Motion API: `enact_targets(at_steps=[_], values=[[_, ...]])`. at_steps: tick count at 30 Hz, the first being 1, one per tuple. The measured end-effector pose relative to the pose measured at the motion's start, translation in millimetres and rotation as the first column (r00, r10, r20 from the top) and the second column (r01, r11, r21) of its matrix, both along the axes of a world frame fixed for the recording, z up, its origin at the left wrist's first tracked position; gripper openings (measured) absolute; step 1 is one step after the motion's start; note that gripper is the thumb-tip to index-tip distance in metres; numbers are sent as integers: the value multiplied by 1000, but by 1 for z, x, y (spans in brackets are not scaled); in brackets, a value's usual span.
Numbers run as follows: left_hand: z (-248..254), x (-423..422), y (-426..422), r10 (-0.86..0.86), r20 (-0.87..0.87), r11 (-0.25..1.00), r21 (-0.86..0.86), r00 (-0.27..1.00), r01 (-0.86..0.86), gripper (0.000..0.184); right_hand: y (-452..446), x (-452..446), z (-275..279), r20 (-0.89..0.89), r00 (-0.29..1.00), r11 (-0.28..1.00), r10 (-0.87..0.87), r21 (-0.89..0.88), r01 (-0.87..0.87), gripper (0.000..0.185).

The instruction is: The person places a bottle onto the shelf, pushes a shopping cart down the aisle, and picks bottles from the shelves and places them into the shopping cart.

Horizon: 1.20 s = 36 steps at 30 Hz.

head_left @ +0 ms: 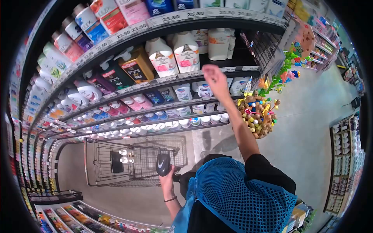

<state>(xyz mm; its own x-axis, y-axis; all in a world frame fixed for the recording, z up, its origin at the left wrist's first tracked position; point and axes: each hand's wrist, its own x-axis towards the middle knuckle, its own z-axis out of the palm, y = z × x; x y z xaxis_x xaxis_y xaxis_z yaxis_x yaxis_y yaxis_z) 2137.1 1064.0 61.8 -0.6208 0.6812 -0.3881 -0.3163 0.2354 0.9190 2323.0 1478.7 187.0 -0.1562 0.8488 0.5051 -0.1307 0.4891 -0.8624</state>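
My left hand [168, 179] is low in the middle, wrapped round a dark, rounded object [163, 165] with a pale curved mark. It is bottle-like, but I cannot make out its exact kind. My right hand [215, 80] is raised in front of the shelf edge, with its fingers loosely bent and apart, slightly blurred. No object shows in it. Closest to it on the shelf behind are a white bottle with a pink flower label [186, 54] and a pale bottle [219, 44] to its right.
A wire shopping cart [136, 161] stands left of my left hand, with small white items [126, 156] in it. Curved shelves of bottles and price strips [175, 17] fill the upper left. A bunch of small toys [257, 114] hangs at the shelf's end, beside my right forearm.
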Motion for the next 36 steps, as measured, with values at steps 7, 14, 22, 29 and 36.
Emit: enact_targets(at_steps=[7,14,22,29,36], values=[[22,23,7,-104,-1,994,43,995,104,29,68,-35,73,69,979,963,-189,209,172,52],[25,23,-11,-42,-35,997,67,999,44,28,112,-65,83,361,917,973,-168,212,95,77],[23,31,-48,24,-76,1000,-6,997,-24,28,102,-76,84,431,891,989,-143,36,141,62],[13,27,-65,119,49,992,46,992,-121,31,76,-70,77,167,915,930,-367,50,364,42],[10,25,-62,115,42,993,-2,993,-115,38,83,-16,58,-709,682,981,-179,-179,71,25]])
